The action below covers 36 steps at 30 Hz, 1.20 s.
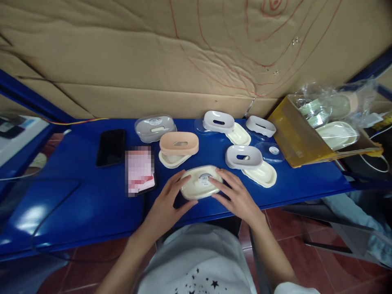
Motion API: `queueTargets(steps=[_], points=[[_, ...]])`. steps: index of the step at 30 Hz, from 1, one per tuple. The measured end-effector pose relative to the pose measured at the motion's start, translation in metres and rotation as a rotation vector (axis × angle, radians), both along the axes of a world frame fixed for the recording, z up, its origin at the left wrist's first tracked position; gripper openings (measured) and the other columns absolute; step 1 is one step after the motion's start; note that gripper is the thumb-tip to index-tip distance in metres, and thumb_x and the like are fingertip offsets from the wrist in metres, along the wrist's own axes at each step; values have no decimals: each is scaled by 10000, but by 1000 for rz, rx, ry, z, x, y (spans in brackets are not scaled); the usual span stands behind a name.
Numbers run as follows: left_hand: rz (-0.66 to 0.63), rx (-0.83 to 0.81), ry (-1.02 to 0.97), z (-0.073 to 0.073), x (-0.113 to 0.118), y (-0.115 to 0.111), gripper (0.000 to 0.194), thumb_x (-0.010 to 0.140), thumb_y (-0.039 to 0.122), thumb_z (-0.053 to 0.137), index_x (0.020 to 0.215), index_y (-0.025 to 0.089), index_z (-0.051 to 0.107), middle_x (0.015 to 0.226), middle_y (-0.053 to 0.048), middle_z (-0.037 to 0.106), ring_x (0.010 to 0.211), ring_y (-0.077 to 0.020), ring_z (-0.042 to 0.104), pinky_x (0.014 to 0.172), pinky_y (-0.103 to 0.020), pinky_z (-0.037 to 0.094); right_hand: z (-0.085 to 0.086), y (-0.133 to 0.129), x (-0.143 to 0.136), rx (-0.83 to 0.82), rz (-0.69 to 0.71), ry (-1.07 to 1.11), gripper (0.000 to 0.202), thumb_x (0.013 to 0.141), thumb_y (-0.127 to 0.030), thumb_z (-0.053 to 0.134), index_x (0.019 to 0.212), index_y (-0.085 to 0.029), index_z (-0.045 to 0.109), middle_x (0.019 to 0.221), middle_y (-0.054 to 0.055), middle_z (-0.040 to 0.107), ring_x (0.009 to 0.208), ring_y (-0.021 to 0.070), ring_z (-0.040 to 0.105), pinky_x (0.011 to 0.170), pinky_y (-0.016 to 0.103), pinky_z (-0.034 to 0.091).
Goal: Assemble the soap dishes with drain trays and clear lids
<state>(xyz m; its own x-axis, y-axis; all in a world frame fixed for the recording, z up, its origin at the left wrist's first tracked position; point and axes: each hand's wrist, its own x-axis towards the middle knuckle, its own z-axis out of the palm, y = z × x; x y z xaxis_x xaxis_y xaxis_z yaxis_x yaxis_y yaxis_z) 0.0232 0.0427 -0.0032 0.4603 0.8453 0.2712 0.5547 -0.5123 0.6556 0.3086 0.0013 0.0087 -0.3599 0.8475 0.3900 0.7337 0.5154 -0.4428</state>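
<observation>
A cream oval dish (pixel 196 188) with a clear cover and a white label lies at the front edge of the blue table. My left hand (pixel 171 196) grips its left end, thumb at the near side and fingers at the far side. At the right end, my right hand (pixel 235 194) holds the same dish, one finger by the label. Just beyond, a peach oval tray (pixel 178 143) rests partly on a cream dish (pixel 174 160). A pale tray (pixel 243 157) with a slot sits to the right, overlapping another cream dish (pixel 263 174).
Further back are a covered grey dish (pixel 155 127) and more pale trays (pixel 219 121). A cardboard box (pixel 294 139) with plastic-wrapped dishes stands at the right. Two phones, one black (pixel 110 148), lie at the left on the blue table (pixel 82 192). Cardboard lines the back.
</observation>
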Motion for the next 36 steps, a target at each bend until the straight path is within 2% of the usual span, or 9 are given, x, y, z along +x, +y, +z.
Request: queueTargets(steps=[4,8,15,19,22,25,30,32,36], points=[[-18,-20,12,-1,2,1,684,1057,470,701,1652,372,380,1707,-125,462,1556,-332,518,1235,-558,510,-1,1,1,2,-23,-1,582,1110,-348,649,1665,-358,476,1664,95,556,1534,298,540,1227,551,526],[-9,19,54,-3,4,-4,669,1101,454,624,1688,346,320,1712,-146,457,1548,-333,528,1205,-560,541,-5,3,3,21,-150,46,581,1103,-388,655,1656,-334,485,1619,113,598,1462,319,603,1195,575,542],[-110,190,118,-2,-22,-36,263,1108,344,618,1361,297,671,1484,-77,682,1533,-315,543,1170,-504,597,-7,5,-1,48,-273,20,552,1116,-374,610,1655,-365,494,1604,106,602,1464,346,593,1204,596,523],[-163,237,105,-1,-32,-45,220,1089,289,642,1299,287,709,1470,-72,695,1501,-305,577,1139,-470,622,-3,12,22,124,-400,-76,533,1132,-284,554,1653,-369,483,1644,88,573,1509,363,548,1251,659,430],[-158,255,103,-1,-30,-43,255,1075,270,655,1325,297,698,1489,-81,681,1450,-315,623,1159,-516,599,1,15,43,139,-487,-159,489,1144,-249,514,1615,-380,526,1530,89,679,1441,371,615,1302,713,294],[-100,243,121,-2,-27,-41,425,1074,319,657,1494,311,598,1559,-122,620,1390,-334,660,1117,-548,614,6,4,42,183,-452,-161,492,1136,-209,534,1583,-413,552,1416,59,752,1316,338,703,1310,695,272],[-31,187,78,-7,-25,-41,744,1063,364,695,1703,361,316,1704,-159,444,1509,-369,557,1141,-570,595,13,-41,-14,62,-171,-155,633,1071,-90,550,1600,-437,517,1396,-3,765,1326,302,686,1303,676,300],[-24,183,71,-9,-25,-42,761,1072,370,684,1718,388,281,1724,-152,416,1517,-375,551,1138,-573,599,15,-54,-35,-6,-77,-167,665,1037,-59,542,1594,-421,527,1390,-5,768,1340,293,668,1313,646,302],[-59,203,109,-9,-27,-43,640,1102,369,625,1690,405,375,1688,-129,479,1455,-370,614,1089,-545,638,13,-61,-53,-14,-23,-206,660,993,-59,580,1578,-364,553,1439,15,744,1348,298,645,1300,604,330]])
